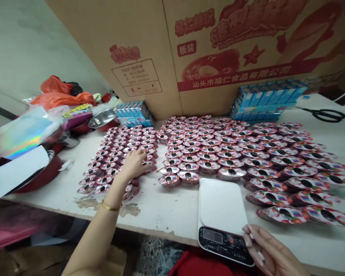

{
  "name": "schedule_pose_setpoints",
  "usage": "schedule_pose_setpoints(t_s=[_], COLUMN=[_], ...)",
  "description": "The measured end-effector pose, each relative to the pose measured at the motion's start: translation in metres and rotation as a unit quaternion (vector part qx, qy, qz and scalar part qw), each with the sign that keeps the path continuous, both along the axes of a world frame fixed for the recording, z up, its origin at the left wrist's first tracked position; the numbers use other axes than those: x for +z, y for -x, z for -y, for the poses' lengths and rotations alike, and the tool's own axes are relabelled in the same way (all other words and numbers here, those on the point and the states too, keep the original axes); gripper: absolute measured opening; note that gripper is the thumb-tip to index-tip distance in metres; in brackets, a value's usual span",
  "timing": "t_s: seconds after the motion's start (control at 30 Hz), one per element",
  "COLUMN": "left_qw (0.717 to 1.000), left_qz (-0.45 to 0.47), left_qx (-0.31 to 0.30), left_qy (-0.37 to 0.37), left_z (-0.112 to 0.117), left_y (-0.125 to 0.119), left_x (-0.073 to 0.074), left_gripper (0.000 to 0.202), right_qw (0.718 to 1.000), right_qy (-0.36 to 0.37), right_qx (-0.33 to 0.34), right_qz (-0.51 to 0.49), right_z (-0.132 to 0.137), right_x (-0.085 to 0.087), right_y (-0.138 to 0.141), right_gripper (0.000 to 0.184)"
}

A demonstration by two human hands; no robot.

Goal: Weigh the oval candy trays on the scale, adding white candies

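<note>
My left hand (pixel 134 164) reaches over the left block of small pouches (pixel 109 165), oval-ended with red and white print and a dark round hole on top. Its fingers are apart and curved down among the pouches at the block's right side; their tips are partly hidden. A gold bangle (pixel 110 207) circles that wrist. By the front right corner of a white kitchen scale (pixel 222 205), my right hand (pixel 266 249) has its thumb and fingers drawn together. What they hold, if anything, cannot be made out. The scale's black panel has a small display, unreadable here.
More pouches (pixel 231 172) stand in packed rows across the middle and right. Blue shrink-wrapped packs (pixel 135 113) sit against a large printed cardboard box (pixel 149 46). Black scissors (pixel 323 114) lie at the back right. Bowls (pixel 43 172) and orange bags (pixel 60 97) crowd the left.
</note>
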State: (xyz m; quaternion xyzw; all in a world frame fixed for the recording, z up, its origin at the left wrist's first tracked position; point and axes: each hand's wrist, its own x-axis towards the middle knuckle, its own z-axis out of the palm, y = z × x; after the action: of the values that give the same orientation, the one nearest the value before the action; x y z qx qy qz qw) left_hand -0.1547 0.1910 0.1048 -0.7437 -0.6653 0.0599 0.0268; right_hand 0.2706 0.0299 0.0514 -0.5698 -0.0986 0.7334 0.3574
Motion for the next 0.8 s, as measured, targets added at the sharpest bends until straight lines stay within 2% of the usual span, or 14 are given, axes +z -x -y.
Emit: schedule_pose_setpoints(t_s=[0.07,0.13,0.2,0.27,0.37,0.43,0.5,0.57,0.67,0.73,0.8], left_qw=[0.999,0.997,0.995,0.993,0.988,0.977,0.964,0.951,0.938,0.935,0.932], left_qz=[-0.034,-0.039,-0.032,-0.013,0.074,0.147,0.205,0.240,0.245,0.230,0.221], left_qx=[0.017,0.029,0.033,0.018,-0.044,-0.094,-0.136,-0.182,-0.246,-0.269,-0.286], left_qy=[-0.027,-0.059,-0.091,-0.113,-0.126,-0.119,-0.101,-0.067,-0.014,0.002,0.008], left_z=[0.024,0.038,0.046,0.052,0.060,0.064,0.068,0.072,0.072,0.070,0.066], left_y=[0.001,-0.001,-0.006,-0.017,-0.047,-0.080,-0.121,-0.163,-0.216,-0.237,-0.245], left_x=[-0.015,-0.027,-0.028,-0.017,0.015,0.032,0.038,0.031,0.007,-0.008,-0.016], left_gripper=[0.024,0.017,0.014,0.013,0.015,0.019,0.019,0.017,0.018,0.019,0.021], right_qw=[1.000,0.999,0.998,0.997,0.995,0.993,0.991,0.990,0.990,0.991,0.992], right_qy=[-0.013,-0.031,-0.040,-0.048,-0.076,-0.097,-0.110,-0.113,-0.112,-0.109,-0.099], right_qx=[0.011,0.018,0.012,-0.002,0.003,0.021,0.031,0.037,0.037,0.030,0.029], right_qz=[-0.009,-0.020,-0.041,-0.062,-0.069,-0.069,-0.073,-0.076,-0.074,-0.071,-0.070], right_z=[0.000,0.000,0.001,0.002,0.005,0.006,0.008,0.011,0.016,0.019,0.020], right_x=[0.003,0.004,0.005,0.006,0.011,0.013,0.013,0.011,0.007,0.007,0.010], right_y=[0.005,0.008,0.009,0.009,0.007,0.005,0.003,-0.002,-0.011,-0.018,-0.024], right_gripper=[0.041,0.038,0.035,0.033,0.030,0.029,0.029,0.031,0.032,0.030,0.028])
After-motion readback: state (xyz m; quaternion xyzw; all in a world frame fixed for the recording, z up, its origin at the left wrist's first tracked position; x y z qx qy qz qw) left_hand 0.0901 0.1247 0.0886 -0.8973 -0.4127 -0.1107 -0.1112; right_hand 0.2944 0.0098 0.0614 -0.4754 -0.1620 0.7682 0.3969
